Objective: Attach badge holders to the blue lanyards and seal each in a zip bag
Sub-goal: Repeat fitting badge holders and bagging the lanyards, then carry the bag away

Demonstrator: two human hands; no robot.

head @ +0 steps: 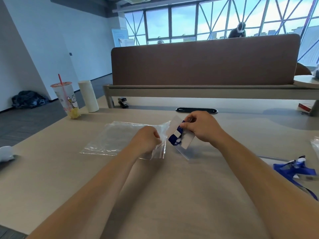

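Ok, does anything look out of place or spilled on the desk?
Nothing is spilled or damaged. The only untidy thing is the spare blue lanyard, lying bunched near the right edge of the table with its strap trailing off toward the near side. The drink cup stands upright.

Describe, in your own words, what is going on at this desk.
A person's left hand pinches open the mouth of a clear plastic zip bag lying on the beige desk. The right hand holds a clear badge holder with a folded blue lanyard beside that mouth, not yet inside. Another blue lanyard lies at the desk's right edge.
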